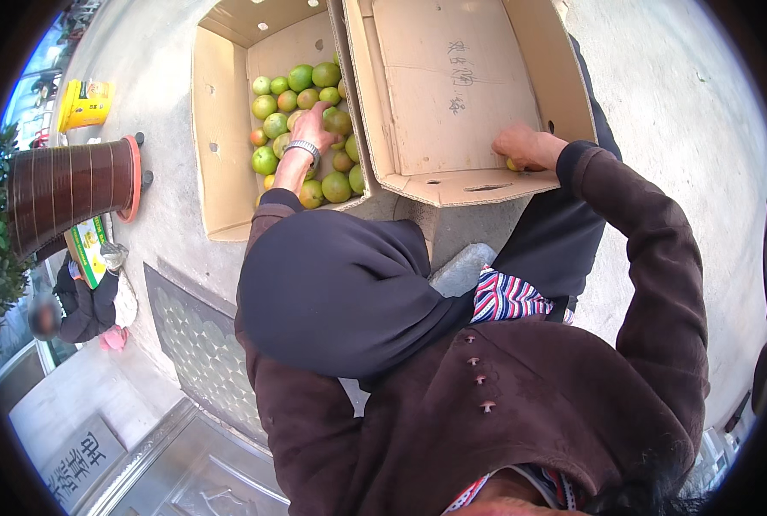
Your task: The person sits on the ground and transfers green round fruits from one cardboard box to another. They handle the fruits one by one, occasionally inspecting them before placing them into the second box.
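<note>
Round smooth green fruits (336,188), some blushed orange and looking like unripe tomatoes, lie in the left cardboard box (221,138). Among them is my left hand (315,129), a metal-banded watch (302,148) on its wrist. Its fingers reach over and touch the fruits; whether they grip one is hidden. Inside the right cardboard box (451,84), my right hand (522,147) is down in the near right corner. Its fingers are curled over a small yellowish fruit (511,165), mostly covered by the hand. Handwriting marks the bare bottom of that box.
Both boxes stand side by side before my knees (331,290). To the left are a large brown planter (73,193), a yellow bucket (86,104) and a seated person (90,300) beside a banana carton (88,251). A dark patterned mat (202,348) lies on the concrete floor (667,129).
</note>
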Action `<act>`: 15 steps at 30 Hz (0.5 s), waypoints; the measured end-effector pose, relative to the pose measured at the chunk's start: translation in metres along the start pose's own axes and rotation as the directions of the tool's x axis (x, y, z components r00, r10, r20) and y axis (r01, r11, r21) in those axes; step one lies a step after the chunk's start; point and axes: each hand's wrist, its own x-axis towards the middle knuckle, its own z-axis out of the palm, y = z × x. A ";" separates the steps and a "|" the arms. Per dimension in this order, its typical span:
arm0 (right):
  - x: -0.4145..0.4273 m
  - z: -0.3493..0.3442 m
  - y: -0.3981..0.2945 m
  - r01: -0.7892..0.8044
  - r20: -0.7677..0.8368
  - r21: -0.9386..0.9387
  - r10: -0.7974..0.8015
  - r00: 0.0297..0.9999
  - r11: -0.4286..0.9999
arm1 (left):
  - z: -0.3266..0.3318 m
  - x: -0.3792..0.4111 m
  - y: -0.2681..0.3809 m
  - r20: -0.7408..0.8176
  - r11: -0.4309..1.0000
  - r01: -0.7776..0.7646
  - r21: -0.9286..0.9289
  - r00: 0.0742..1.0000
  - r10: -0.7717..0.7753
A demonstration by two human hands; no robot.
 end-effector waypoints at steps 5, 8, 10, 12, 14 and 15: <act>-0.004 -0.019 0.004 -0.162 0.085 0.202 0.147 0.985 0.966 | 0.029 0.009 0.004 0.079 0.986 0.055 0.160 0.994 -0.069; -0.009 -0.030 0.003 -0.127 0.043 0.214 0.120 0.992 0.969 | 0.032 0.006 0.006 0.007 0.987 0.090 0.136 0.996 -0.091; -0.007 -0.014 0.013 -0.111 0.005 0.254 0.113 0.994 0.961 | 0.019 0.005 0.011 -0.005 0.991 0.125 -0.054 0.992 -0.125; -0.009 0.000 0.021 -0.077 -0.051 0.311 0.097 0.994 0.947 | 0.002 -0.001 0.008 0.030 0.907 0.208 -0.367 0.977 -0.212; -0.012 0.005 0.026 -0.022 -0.124 0.382 0.075 0.989 0.924 | -0.012 -0.014 0.001 0.081 0.652 0.228 -0.723 0.965 -0.248; -0.022 0.002 0.023 -0.039 -0.119 0.736 0.186 0.975 0.675 | -0.021 -0.025 0.001 0.073 0.492 0.181 -0.851 0.970 -0.231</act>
